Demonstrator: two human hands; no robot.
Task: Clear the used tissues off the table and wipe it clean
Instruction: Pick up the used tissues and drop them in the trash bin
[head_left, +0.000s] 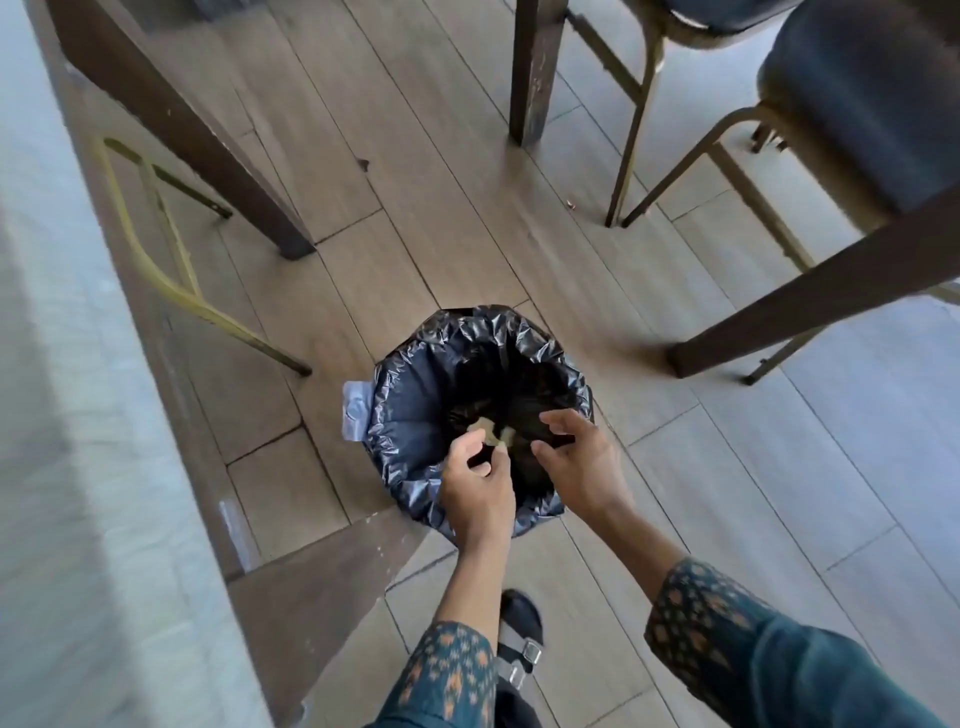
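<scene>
Chairs and floor being seen
Blue-cushioned chairs (857, 98) are being stood on wood-plank floor (415, 171); a sandalled foot (519, 639) is being shown.

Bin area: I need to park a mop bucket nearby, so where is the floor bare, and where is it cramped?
Bare floor lies right of the bin, between it and the slanting table leg, and beyond the bin toward the upright table leg. It is crowded left of the bin, where the wall base and a chair frame close in, and top right under the chairs.
</scene>
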